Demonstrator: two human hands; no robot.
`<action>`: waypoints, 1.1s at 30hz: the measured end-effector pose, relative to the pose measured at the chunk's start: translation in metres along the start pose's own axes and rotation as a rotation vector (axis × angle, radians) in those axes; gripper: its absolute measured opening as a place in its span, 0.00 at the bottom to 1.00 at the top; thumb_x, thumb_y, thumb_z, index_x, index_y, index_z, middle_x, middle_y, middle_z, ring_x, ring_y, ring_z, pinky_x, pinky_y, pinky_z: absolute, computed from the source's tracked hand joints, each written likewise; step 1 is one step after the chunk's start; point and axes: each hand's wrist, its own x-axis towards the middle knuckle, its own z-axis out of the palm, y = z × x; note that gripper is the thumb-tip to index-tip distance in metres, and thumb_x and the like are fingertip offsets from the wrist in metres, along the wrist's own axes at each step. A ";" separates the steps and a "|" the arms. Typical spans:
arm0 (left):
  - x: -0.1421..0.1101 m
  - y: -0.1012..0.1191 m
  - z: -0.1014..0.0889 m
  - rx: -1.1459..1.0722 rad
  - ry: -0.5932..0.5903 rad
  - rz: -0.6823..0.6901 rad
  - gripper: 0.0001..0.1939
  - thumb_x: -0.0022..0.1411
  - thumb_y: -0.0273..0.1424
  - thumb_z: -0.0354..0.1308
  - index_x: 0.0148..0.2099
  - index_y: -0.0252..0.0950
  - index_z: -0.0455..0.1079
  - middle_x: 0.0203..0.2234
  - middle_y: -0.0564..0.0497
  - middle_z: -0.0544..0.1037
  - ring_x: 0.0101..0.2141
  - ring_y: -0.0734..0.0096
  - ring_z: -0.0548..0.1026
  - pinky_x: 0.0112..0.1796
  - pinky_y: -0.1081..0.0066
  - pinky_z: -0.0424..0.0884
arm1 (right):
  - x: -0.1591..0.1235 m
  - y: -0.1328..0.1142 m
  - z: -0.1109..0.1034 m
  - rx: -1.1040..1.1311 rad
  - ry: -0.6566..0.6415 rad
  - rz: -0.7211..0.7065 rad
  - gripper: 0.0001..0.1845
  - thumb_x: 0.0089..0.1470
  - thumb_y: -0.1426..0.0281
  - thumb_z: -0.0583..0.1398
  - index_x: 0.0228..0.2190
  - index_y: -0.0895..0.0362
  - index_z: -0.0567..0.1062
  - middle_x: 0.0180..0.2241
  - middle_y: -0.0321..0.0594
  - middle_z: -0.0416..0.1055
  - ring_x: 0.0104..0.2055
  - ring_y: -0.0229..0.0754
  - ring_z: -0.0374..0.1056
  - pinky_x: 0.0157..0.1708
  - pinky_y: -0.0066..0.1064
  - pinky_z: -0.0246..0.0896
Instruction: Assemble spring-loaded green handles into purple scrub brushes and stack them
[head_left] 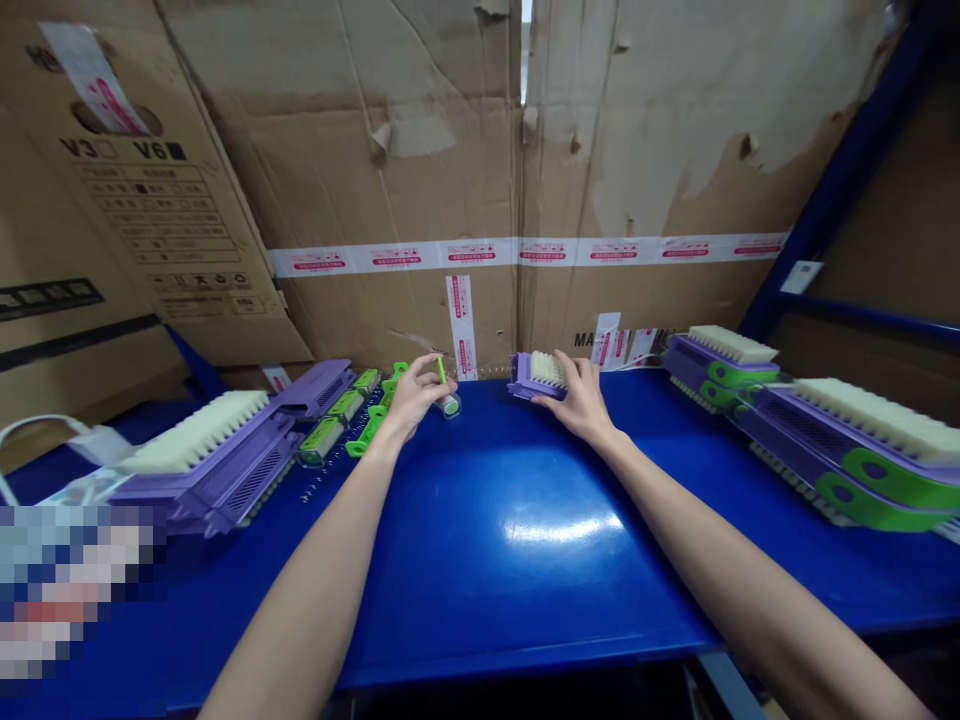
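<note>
My right hand (586, 402) is wrapped round the right side of a purple brush-like block (525, 378), which has cream tufts on top. Between the fingers of my left hand (414, 395) is a small, thin light-green piece (441, 370); its exact kind is too small to make out. A small clear round item with a green centre (451, 406) lies on the blue surface just under those fingertips. Left of that hand are bright green plastic parts (367, 430) with holes, and a row of olive-green blocks (322, 438).
Larger purple blocks with cream tufts stand at the left (202, 490) and right (795, 425), the right ones with green end pieces. Thin coiled springs (484, 372) lie along the back. Cardboard (397, 190) walls off the rear of the blue table (480, 600). A white plug (101, 445) sits far left.
</note>
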 end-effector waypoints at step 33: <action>-0.013 0.000 0.045 0.233 -0.134 -0.060 0.36 0.38 0.34 0.72 0.49 0.35 0.61 0.25 0.54 0.76 0.27 0.68 0.76 0.33 0.67 0.70 | -0.006 -0.028 -0.004 0.075 -0.079 -0.140 0.45 0.48 0.56 0.63 0.62 0.54 0.52 0.49 0.52 0.60 0.52 0.58 0.57 0.50 0.54 0.58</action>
